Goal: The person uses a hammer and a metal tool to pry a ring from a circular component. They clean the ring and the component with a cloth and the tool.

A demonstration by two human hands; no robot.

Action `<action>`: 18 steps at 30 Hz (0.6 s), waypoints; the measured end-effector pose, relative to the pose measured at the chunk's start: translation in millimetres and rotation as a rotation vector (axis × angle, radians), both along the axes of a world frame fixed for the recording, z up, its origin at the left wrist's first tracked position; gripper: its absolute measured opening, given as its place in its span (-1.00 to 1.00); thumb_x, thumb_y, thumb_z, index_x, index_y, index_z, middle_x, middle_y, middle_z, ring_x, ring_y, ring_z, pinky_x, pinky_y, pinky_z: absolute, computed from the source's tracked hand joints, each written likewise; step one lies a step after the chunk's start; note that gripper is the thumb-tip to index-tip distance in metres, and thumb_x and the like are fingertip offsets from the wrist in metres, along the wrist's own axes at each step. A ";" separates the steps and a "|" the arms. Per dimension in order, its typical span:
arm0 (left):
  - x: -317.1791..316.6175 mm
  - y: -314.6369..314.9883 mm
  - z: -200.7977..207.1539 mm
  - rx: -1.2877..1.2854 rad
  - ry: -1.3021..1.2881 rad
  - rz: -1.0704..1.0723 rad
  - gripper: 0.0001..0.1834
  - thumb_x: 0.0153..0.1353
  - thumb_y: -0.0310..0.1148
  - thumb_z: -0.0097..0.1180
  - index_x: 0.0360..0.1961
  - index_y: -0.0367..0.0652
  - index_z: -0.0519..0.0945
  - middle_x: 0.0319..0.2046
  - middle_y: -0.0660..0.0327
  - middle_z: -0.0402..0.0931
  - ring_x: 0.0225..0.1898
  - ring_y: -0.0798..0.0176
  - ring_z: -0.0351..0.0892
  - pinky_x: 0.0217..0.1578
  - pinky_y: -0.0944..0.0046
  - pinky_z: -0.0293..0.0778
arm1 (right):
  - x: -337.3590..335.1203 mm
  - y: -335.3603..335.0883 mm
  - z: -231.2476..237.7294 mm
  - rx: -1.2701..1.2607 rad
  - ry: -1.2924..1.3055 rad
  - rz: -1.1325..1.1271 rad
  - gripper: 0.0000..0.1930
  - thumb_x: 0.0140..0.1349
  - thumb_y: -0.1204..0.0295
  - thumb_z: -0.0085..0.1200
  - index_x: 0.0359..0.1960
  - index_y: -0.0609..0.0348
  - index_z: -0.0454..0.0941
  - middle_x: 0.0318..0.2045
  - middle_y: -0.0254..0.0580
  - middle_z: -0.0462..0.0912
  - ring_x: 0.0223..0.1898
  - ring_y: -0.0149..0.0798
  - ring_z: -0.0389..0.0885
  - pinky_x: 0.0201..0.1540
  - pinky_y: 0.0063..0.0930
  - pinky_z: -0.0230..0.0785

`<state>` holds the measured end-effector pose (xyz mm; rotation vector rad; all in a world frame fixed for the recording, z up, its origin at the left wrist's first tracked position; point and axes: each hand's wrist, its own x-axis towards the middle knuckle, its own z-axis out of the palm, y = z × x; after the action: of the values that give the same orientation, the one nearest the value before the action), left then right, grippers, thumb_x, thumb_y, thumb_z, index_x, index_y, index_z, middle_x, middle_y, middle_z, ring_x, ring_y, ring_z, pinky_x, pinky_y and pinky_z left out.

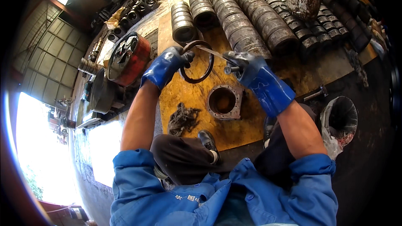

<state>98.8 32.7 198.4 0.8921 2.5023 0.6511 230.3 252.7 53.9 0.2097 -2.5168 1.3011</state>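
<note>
My left hand (168,63), in a blue rubber glove darkened at the fingers, grips a dark metal ring (199,80) by its upper left side. The ring is held up over the yellow board. My right hand (253,70), gloved the same way, is closed around a tool with a thin flat blade (214,52). That blade points left and reaches the ring's upper edge; whether it touches cannot be made out. A short round metal end (229,70) sticks out below the right fingers. Beneath both hands, a round flanged metal housing (239,100) with bolt holes lies on the board.
A dirty rag (183,119) lies left of the housing. Long rows of metal cylinders (240,27) fill the far side, with a grimy bucket (303,2) on them. A red drum (140,54) stands left; a hammer (316,93) and a bag-lined bin (354,119) are right.
</note>
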 end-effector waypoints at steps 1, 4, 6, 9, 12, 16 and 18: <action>6.7 -5.3 3.2 -0.008 0.002 0.011 -0.53 0.21 -0.06 0.10 -0.30 -0.39 0.58 -0.45 0.11 0.59 -0.38 0.27 0.53 -0.28 0.28 0.38 | 13.1 -5.8 20.0 0.623 0.214 -0.215 -0.57 0.15 0.51 -0.06 0.11 0.24 0.38 -0.31 -0.27 0.61 -0.32 -0.40 0.59 -0.35 -0.62 0.43; 8.3 -11.2 -12.4 0.060 0.017 0.028 -0.48 0.26 0.02 0.02 -0.26 -0.35 0.58 -0.40 0.18 0.60 -0.37 0.37 0.47 -0.25 0.37 0.36 | 13.9 -11.0 16.6 0.344 0.032 -0.198 -0.48 0.07 0.53 -0.06 0.16 0.00 0.38 -0.19 -0.28 0.64 -0.22 -0.28 0.62 -0.27 -0.51 0.46; 12.9 -7.8 -17.1 0.129 -0.034 0.055 -0.49 0.27 0.01 0.02 -0.26 -0.33 0.58 -0.39 0.19 0.60 -0.37 0.38 0.47 -0.26 0.38 0.36 | 18.5 -15.9 12.3 0.661 0.125 -0.341 -0.54 0.09 0.51 -0.05 0.09 -0.01 0.44 -0.21 -0.33 0.65 -0.26 -0.26 0.62 -0.32 -0.44 0.44; 3.6 -15.6 -41.3 0.251 -0.106 0.114 -0.53 0.29 0.00 -0.01 -0.22 -0.28 0.59 -0.34 0.22 0.63 -0.37 0.40 0.50 -0.29 0.40 0.35 | 13.8 -29.6 3.6 0.330 -0.067 -0.359 -0.77 0.16 0.50 -0.03 -0.14 0.13 0.57 -0.41 -0.41 0.65 -0.47 -0.36 0.59 -0.45 -0.43 0.38; -21.5 -34.9 -80.6 0.639 -0.182 0.288 -0.60 0.28 -0.14 0.07 -0.16 -0.33 0.60 -0.39 0.16 0.64 -0.42 0.31 0.58 -0.38 0.32 0.46 | 2.0 -31.5 5.9 -0.306 -0.293 -0.232 -0.88 0.25 0.47 -0.03 -0.30 0.19 0.57 -0.57 -0.39 0.54 -0.60 -0.53 0.45 -0.57 -0.59 0.29; -42.6 -54.9 -113.8 1.006 -0.219 0.394 -0.61 0.28 -0.14 0.07 -0.16 -0.33 0.60 -0.39 0.16 0.64 -0.41 0.31 0.58 -0.37 0.32 0.46 | 4.3 -33.0 21.3 -0.670 -0.331 -0.276 -0.78 0.31 0.38 -0.03 -0.18 0.28 0.54 -0.50 -0.31 0.57 -0.58 -0.51 0.47 -0.55 -0.65 0.36; -46.7 -56.5 -119.7 1.103 -0.169 0.409 -0.61 0.28 -0.14 0.07 -0.16 -0.33 0.60 -0.39 0.16 0.64 -0.41 0.31 0.58 -0.37 0.32 0.47 | 5.9 -36.3 33.8 -0.777 -0.248 -0.296 -0.78 0.30 0.39 0.00 -0.22 0.32 0.54 -0.49 -0.31 0.57 -0.61 -0.50 0.42 -0.56 -0.69 0.35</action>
<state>52.1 -23.8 78.8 0.5504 2.0594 2.2322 236.3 216.4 87.7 -0.4969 -1.9036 2.1237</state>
